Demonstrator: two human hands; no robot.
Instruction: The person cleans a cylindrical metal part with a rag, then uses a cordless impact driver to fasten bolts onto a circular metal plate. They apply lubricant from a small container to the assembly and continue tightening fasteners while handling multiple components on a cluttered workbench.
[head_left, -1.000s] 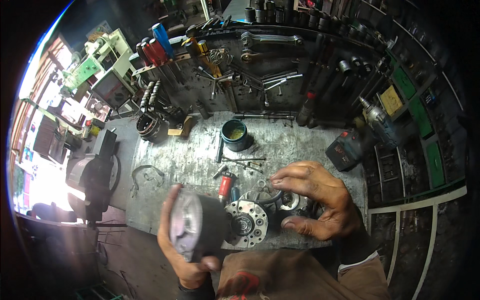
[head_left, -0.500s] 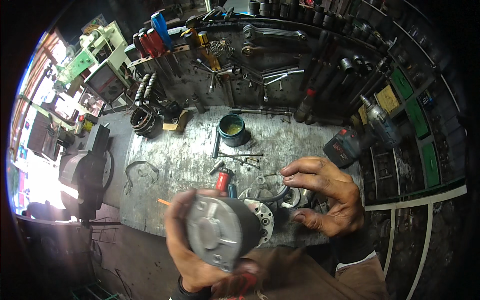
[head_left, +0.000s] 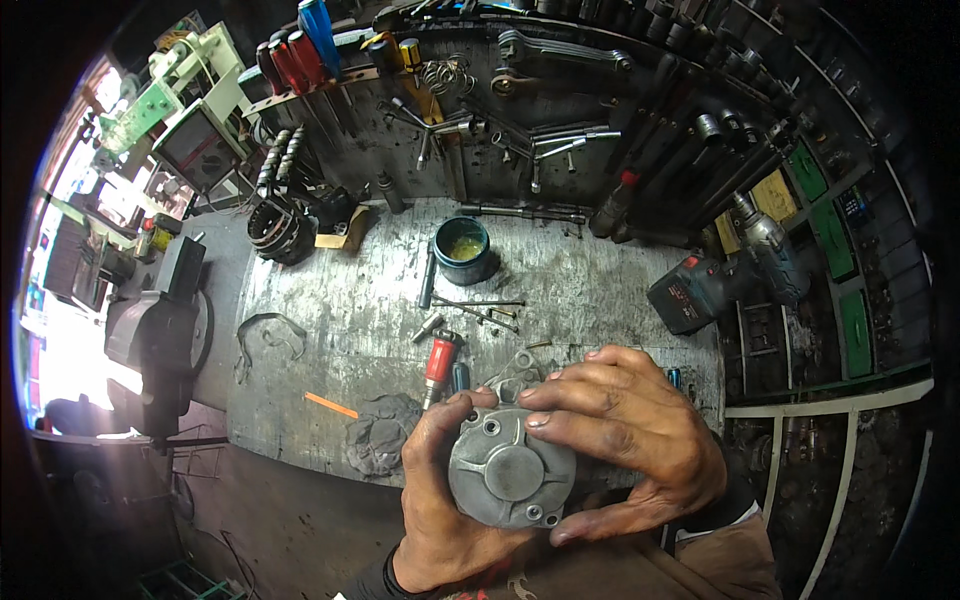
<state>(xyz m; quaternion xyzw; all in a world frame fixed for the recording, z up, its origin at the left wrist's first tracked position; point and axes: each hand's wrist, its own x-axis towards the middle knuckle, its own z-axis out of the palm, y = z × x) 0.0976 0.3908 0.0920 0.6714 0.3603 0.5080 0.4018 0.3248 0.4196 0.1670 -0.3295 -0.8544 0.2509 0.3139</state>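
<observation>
Metal housing (head_left: 513, 474) held by the bench (head_left: 590, 290)'s near edge; fingers of your left hand (head_left: 436, 500) and right hand (head_left: 645, 432) clamped round opposite sides. Probably heavy, stiff, slick if oily; grip its round wall.

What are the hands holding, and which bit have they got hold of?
A round grey metal part. The left hand wraps its left side; the right hand curves its fingers and thumb around the right edge.

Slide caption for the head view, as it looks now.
Bare left hand and right hand around a round grey metal housing at a scuffed grey workbench bearing a dark teal tub.
</observation>
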